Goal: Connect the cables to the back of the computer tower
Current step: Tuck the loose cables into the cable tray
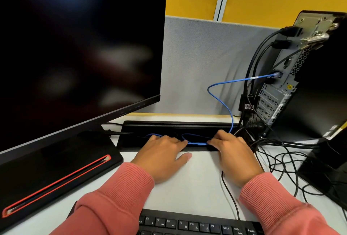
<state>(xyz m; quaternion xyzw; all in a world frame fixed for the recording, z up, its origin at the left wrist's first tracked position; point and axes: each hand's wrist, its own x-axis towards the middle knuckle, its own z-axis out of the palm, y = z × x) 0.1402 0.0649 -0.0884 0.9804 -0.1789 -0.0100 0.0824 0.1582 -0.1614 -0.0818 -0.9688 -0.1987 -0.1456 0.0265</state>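
Thin blue cable (pixel 221 101): plugged into perforated metal tower back (pixel 281 76), far right. Slack loop pinched between left hand (pixel 161 152) and right hand (pixel 234 152) over black cable tray (pixel 169 127).

One monitor (pixel 78 43), one keyboard (pixel 197 224), one tower (pixel 293 76) and one blue cable (pixel 223 101) sit on one desk (pixel 197 178). Two hands: left hand (pixel 163 155), right hand (pixel 234 154). Black cables (pixel 281 159) tangle; their number is unclear.
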